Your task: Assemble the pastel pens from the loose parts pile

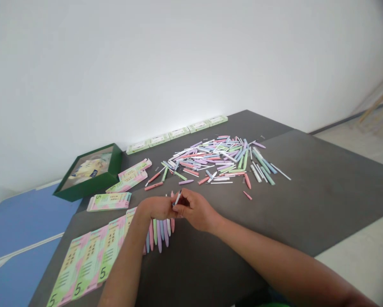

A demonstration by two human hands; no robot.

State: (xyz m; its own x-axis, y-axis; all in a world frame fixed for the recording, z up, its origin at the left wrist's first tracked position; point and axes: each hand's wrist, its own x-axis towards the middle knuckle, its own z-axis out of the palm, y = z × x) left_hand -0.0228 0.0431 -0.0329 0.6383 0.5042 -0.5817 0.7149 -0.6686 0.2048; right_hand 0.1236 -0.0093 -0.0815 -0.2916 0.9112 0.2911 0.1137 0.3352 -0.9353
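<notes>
Left hand and right hand close together, fingers pinching slim white pen between them, above dark grey tabletop. Row of pastel plastic pens side by side just below hands, beside pink-and-green printed card sheets. Loose heap of pastel pen parts farther ahead (pink, lilac, mint, blue). Open dark green box near wall.
</notes>
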